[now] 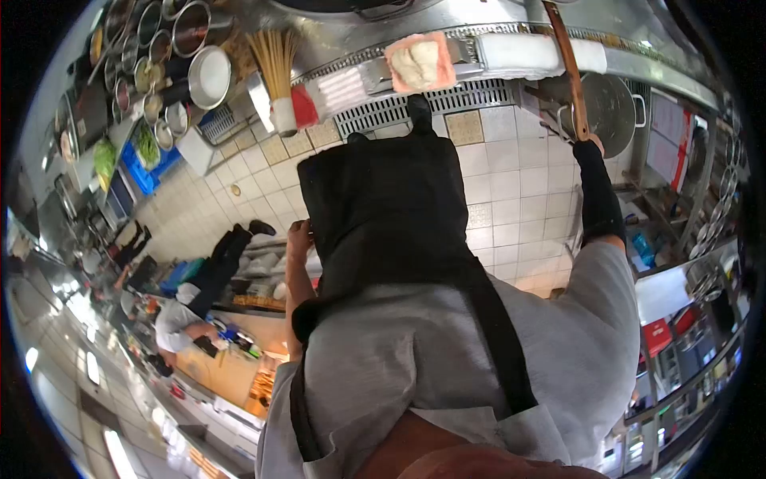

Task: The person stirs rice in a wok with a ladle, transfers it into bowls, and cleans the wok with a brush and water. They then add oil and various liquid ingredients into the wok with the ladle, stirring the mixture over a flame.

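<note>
My right hand (597, 145), below a black sleeve, is wrapped round the end of a long wooden-handled tool (571, 68). The handle runs up to the top edge, where its head is cut off from view. Beneath that hand stands a large metal pot (608, 112) with side handles. My left hand (299, 238) hangs low beside my black apron (383, 191), its fingers curled; what they hold, if anything, is hidden. Ahead of me on the counter edge, a pale crumpled cloth (415, 65) lies on a pink one.
A dark wok (343, 6) sits at the top edge. Bamboo sticks (273, 60) stand left of the cloths, near metal pots (191, 30) and a blue crate (150, 164). Shelving (678, 211) rises at right. Another person (177, 323) works behind on the left.
</note>
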`<state>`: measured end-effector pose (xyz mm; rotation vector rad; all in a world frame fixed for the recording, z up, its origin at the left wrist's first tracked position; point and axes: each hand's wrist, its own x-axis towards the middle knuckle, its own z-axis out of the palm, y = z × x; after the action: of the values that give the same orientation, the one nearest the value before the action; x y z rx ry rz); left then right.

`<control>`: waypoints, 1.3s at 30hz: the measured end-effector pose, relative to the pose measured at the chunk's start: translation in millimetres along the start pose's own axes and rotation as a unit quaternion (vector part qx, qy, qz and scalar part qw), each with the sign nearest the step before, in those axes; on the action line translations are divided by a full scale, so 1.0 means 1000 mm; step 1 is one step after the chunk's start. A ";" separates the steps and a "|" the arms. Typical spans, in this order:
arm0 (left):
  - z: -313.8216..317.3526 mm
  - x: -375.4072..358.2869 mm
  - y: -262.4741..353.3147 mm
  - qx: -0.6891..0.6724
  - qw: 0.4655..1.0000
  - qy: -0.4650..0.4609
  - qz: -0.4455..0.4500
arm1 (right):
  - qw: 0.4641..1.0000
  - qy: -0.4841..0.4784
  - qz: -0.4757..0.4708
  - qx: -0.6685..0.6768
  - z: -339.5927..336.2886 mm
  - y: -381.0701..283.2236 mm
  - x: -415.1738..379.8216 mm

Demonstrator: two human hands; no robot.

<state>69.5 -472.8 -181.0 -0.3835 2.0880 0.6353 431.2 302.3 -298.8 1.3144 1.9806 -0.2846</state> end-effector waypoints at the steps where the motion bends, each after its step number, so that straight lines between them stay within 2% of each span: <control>1: -0.004 0.015 -0.051 0.046 0.994 -0.012 0.099 | 1.000 -0.005 0.017 -0.020 0.003 0.005 0.009; 2: 0.005 0.006 -0.050 0.043 0.990 0.001 0.132 | 0.999 -0.007 0.037 -0.039 0.012 0.014 0.021; 3: 0.011 0.021 -0.080 0.043 0.989 0.016 0.143 | 0.997 -0.009 0.057 -0.056 0.014 0.020 0.029; 5: 0.023 0.050 -0.140 0.044 0.984 0.047 0.165 | 0.990 -0.056 0.046 -0.121 0.010 0.027 0.033; 7: 0.029 0.059 -0.160 0.057 0.975 0.050 0.209 | 0.977 -0.105 0.031 -0.181 0.008 0.032 0.027; 8: 0.023 0.047 -0.125 0.159 0.973 0.013 0.168 | 0.969 -0.129 0.022 -0.208 0.001 0.033 0.020; 11: 0.039 0.032 -0.030 0.089 0.978 0.185 0.022 | 0.965 -0.144 -0.012 -0.221 0.000 0.043 0.006; 12: 0.043 0.011 0.024 0.106 0.952 0.231 0.172 | 0.966 -0.142 -0.024 -0.217 0.004 0.048 -0.003; 13: 0.045 -0.006 0.076 0.117 0.900 0.273 0.318 | 0.971 -0.122 -0.011 -0.207 0.004 0.046 -0.017; 15: 0.049 -0.002 0.115 0.185 0.857 0.043 0.479 | 0.979 -0.076 0.015 -0.189 -0.002 0.040 -0.042; 16: 0.049 0.019 0.084 0.351 0.784 0.075 0.506 | 0.973 -0.101 0.016 -0.205 0.003 0.049 -0.039; 17: 0.028 0.041 0.085 0.246 0.878 0.057 0.406 | 0.968 -0.125 0.017 -0.215 0.010 0.056 -0.031; 18: 0.018 0.081 0.045 0.248 0.935 0.242 0.079 | 0.955 -0.112 -0.012 -0.274 -0.001 0.052 -0.049; 21: -0.015 0.138 0.010 0.208 0.926 0.310 -0.049 | 0.932 -0.249 0.049 -0.259 -0.014 0.055 -0.058; 22: -0.013 0.120 0.036 0.150 0.939 0.276 0.141 | 0.982 -0.158 0.074 -0.077 -0.026 0.043 -0.087; 23: -0.010 0.096 0.060 0.089 0.913 0.231 0.324 | 0.980 -0.156 0.057 -0.114 -0.016 0.051 -0.083; 24: 0.002 0.073 0.078 0.057 0.947 -0.035 0.316 | 0.976 -0.151 0.040 -0.152 0.005 0.068 -0.066; 25: 0.030 0.082 0.042 0.225 0.898 0.015 0.378 | 0.975 -0.173 0.077 -0.114 -0.005 0.059 -0.078; 26: 0.033 0.087 0.028 0.127 0.915 0.077 0.374 | 0.972 -0.191 0.116 -0.078 -0.023 0.040 -0.098; 28: 0.034 0.101 0.033 -0.014 0.956 0.092 0.277 | 0.975 -0.181 0.098 -0.089 -0.013 0.051 -0.081; 29: 0.037 0.095 0.022 -0.083 0.969 0.090 0.214 | 0.973 -0.184 0.093 -0.104 0.004 0.080 -0.077; 30: 0.039 0.102 0.012 -0.080 0.969 0.104 0.210 | 0.961 -0.225 0.153 -0.042 0.022 0.102 -0.065; 32: 0.043 0.129 -0.010 -0.055 0.973 0.093 0.206 | 0.963 -0.199 0.016 -0.180 0.033 0.115 -0.063; 33: 0.042 0.134 -0.022 -0.041 0.975 0.084 0.201 | 0.934 -0.168 -0.031 -0.313 0.032 0.109 -0.075; 34: 0.039 0.136 -0.023 0.030 0.965 0.119 0.231 | 0.885 -0.129 -0.068 -0.441 0.030 0.102 -0.088; 37: 0.024 0.154 -0.030 0.076 0.983 0.043 0.161 | 0.934 -0.217 0.108 -0.261 0.033 0.075 -0.127; 39: 0.029 0.176 -0.055 0.108 0.968 0.067 0.215 | 0.929 -0.274 0.147 -0.201 0.030 0.048 -0.156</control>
<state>18.9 -507.4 -357.0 0.1636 2.3646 0.6332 519.1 198.0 -205.2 1.0911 1.2695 -0.0770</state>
